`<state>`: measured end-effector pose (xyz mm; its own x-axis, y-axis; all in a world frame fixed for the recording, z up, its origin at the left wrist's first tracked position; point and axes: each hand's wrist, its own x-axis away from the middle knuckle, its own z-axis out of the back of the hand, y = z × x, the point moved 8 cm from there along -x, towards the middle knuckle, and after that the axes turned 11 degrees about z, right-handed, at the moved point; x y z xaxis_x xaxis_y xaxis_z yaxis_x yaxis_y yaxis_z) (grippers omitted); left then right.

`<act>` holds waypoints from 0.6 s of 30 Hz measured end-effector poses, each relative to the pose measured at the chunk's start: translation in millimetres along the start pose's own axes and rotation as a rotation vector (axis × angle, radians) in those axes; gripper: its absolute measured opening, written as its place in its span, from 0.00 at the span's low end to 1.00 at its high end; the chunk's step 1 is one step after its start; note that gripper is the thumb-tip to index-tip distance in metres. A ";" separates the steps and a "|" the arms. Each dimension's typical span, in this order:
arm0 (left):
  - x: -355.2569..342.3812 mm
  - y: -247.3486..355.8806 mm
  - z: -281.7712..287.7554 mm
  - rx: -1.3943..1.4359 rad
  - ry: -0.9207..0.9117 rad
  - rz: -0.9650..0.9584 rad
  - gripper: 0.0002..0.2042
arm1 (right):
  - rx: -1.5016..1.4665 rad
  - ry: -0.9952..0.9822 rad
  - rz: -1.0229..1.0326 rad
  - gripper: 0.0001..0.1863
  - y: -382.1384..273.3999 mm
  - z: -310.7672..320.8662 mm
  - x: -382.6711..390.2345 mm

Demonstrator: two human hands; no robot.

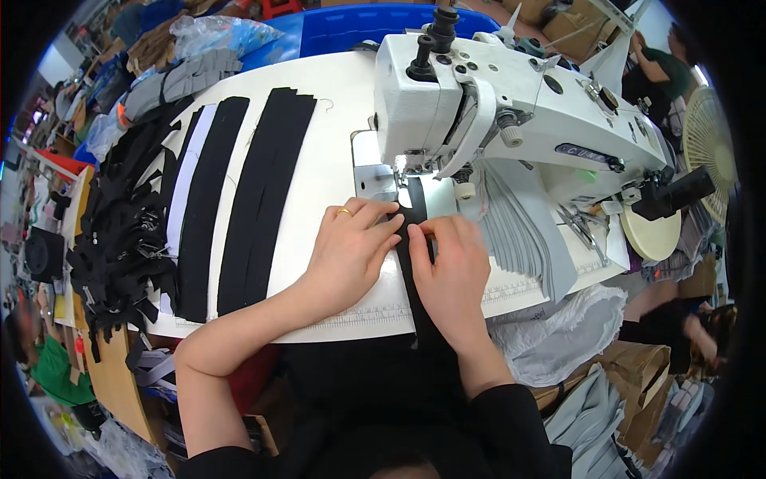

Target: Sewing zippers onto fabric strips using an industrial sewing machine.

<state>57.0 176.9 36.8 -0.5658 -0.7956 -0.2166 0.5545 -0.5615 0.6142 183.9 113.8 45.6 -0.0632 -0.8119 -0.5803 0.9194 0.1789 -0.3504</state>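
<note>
A black fabric strip [412,275] runs from under the presser foot area of a white sewing machine [427,104] toward me and over the table's near edge. My left hand [349,246], with a ring on one finger, has its fingertips bent onto the strip's left edge just in front of the needle plate [377,182]. From the other side, my right hand [452,271] pinches the strip's right edge between thumb and fingers. Its fingers are slightly blurred, and the strip's far end is hidden under the machine head.
Black strips [267,199] lie in stacks on the white table [339,104], left of the machine. Further left is a heap of black pieces with zippers [132,223]. Grey fabric pieces [523,227] and scissors [582,230] sit right. A blue bin [335,28] stands behind; other people work nearby.
</note>
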 end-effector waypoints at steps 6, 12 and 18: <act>-0.5 4.3 -3.2 -0.091 -0.003 -0.090 0.14 | -0.111 -0.035 -0.137 0.11 3.8 -6.8 7.1; 0.2 1.1 -3.1 -0.046 0.006 -0.064 0.15 | -0.187 -0.045 -0.181 0.12 11.6 -16.1 3.1; 4.9 0.0 -7.8 -0.064 -0.026 -0.029 0.15 | -0.642 -0.075 -0.509 0.11 37.6 -29.4 15.5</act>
<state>59.0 171.2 29.8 -0.5974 -0.7732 -0.2129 0.5753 -0.5981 0.5580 206.0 124.3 1.9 -0.3653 -0.9104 -0.1944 0.3824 0.0436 -0.9230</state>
